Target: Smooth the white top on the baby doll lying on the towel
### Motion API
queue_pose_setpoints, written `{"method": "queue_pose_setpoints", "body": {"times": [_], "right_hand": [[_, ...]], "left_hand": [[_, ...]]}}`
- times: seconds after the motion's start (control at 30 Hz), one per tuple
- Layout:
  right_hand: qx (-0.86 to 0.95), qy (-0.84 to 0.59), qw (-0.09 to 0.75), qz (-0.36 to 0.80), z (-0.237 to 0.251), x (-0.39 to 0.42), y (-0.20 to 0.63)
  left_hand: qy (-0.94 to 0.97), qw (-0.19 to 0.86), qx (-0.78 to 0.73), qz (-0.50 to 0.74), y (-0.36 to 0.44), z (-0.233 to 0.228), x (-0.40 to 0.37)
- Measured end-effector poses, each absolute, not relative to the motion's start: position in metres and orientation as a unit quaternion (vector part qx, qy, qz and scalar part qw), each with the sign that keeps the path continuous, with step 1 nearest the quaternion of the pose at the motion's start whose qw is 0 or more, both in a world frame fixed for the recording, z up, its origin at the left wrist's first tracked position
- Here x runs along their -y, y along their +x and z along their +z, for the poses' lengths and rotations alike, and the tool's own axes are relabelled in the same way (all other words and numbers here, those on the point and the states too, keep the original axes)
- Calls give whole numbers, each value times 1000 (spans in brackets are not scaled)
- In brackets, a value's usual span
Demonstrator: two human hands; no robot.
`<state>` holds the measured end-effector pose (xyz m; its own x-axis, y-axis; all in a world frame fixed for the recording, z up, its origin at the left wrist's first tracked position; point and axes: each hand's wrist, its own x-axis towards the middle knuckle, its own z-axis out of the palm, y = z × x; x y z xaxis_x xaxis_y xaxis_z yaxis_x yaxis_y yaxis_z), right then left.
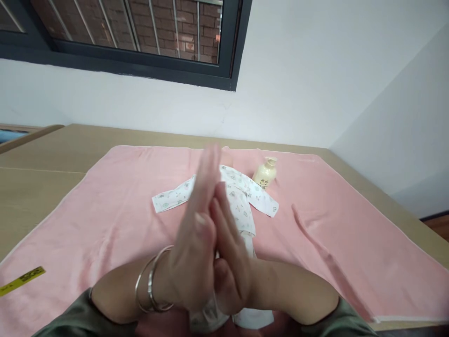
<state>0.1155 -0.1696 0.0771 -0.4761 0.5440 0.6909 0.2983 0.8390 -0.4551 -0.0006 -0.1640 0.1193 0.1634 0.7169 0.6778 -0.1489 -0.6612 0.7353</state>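
Observation:
My left hand, with silver bangles at its wrist, is pressed palm to palm against my right hand. Both have straight fingers pointing up and away from me, slightly blurred. Nothing shows between the palms. Behind and below them, a white long-sleeved baby top with a small print lies spread out, sleeves to either side. White baby trousers extend toward me from it. My hands cover the middle of the clothes, and whether anything is inside them I cannot tell. A cream pump-type bottle is by the right sleeve.
A pink blanket with a few creases covers much of the wooden surface. On its left edge lies a yellow strip with black print. White walls rise behind and at right, with a dark-framed window above.

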Motion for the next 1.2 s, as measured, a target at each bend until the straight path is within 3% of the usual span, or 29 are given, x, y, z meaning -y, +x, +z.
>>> {"method": "queue_pose_setpoints", "body": {"times": [0.1,0.2,0.47,0.73,0.97,1.2], "right_hand": [[871,-194,438,107,75,158,108],[863,-247,432,90,72,131,109],[806,-454,371,79,29,33,133],[880,-430,178,94,20,3,156],[814,-558,142,78,29,12,155],[872,-466,134,70,32,18,150]], "left_hand": [[600,347,-229,683,-12,124,138],[546,332,-270,721,-15,114,93],[536,298,-468,636,11,28,0],[597,235,-486,593,10,-18,-16],[600,235,-496,582,11,-19,-14],[605,246,-495,573,9,-16,-12]]}}
